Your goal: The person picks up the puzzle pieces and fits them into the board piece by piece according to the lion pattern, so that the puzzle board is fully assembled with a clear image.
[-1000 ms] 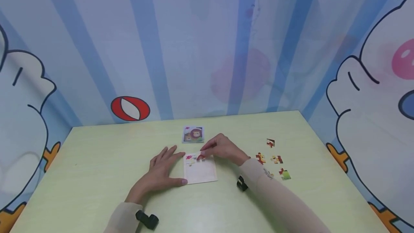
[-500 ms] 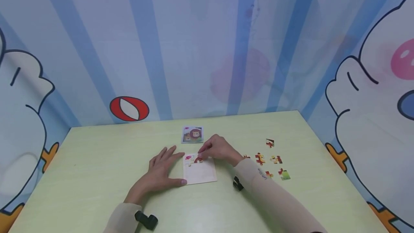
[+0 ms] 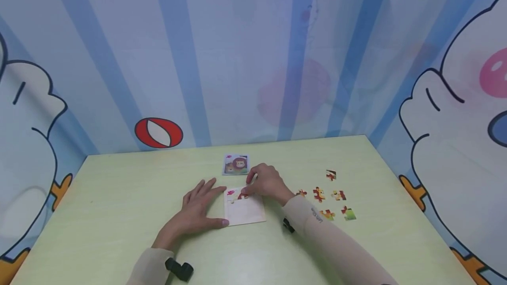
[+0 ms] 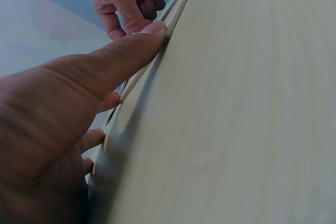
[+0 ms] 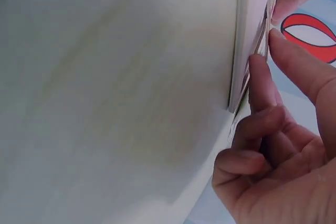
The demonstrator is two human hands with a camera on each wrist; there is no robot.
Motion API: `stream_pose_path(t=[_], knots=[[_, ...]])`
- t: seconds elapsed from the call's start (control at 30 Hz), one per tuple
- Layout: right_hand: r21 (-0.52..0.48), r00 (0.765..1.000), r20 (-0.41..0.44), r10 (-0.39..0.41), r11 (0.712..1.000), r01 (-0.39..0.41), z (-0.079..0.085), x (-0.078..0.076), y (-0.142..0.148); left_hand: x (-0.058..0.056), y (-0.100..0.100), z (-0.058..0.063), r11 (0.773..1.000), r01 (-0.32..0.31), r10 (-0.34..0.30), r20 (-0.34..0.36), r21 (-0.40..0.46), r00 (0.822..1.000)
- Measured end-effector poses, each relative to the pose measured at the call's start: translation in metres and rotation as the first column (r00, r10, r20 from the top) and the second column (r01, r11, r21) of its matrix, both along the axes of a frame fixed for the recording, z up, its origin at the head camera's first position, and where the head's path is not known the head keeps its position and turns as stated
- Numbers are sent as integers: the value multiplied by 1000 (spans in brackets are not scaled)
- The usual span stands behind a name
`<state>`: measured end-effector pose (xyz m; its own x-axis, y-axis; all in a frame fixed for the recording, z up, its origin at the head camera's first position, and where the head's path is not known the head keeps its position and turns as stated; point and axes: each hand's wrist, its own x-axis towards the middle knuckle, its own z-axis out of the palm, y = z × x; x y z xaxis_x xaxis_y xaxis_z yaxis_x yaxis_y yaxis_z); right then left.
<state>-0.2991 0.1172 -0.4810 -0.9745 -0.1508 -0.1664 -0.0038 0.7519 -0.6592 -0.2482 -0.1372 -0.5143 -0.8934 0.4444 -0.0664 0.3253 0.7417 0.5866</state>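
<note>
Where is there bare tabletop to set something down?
Bare: the table left of the left hand and right of the loose puzzle pieces. Crowded: the middle, where that hand, the right hand, the puzzle board and the picture card cluster.

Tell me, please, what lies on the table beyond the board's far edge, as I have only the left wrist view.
Observer: A small lion picture card lies on the table there, apart from the board.
Operator: Thank you; are there any loose puzzle pieces elsewhere?
Observer: Yes, the head view shows at least six loose puzzle pieces to the right of the board.
Operator: Could you say whether anything lies on the board's face, which I see nearly edge-on?
Observer: A pink-patterned piece lies in its far left corner, left of the right hand.
</note>
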Motion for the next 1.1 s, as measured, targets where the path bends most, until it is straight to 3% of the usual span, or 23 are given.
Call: stream_pose_path(t=[0.33, 0.57, 0.83, 1.1], knots=[[30, 1000, -25, 5, 1000, -4, -3, 1, -2, 1, -1, 0, 1000, -7, 7, -4, -5, 1000], [-77, 999, -30, 16, 997, -18, -5, 4, 8, 0, -1, -1, 1000, -5, 5, -6, -9, 1000], [-151, 998, -20, -56, 987, 52, 13, 6, 46, 0, 1, -1, 1000, -11, 11, 10, -3, 1000], [-132, 995, -42, -95, 987, 88, 25, 2, 107, 0, 0, -1, 1000, -10, 10, 20, 2, 1000]])
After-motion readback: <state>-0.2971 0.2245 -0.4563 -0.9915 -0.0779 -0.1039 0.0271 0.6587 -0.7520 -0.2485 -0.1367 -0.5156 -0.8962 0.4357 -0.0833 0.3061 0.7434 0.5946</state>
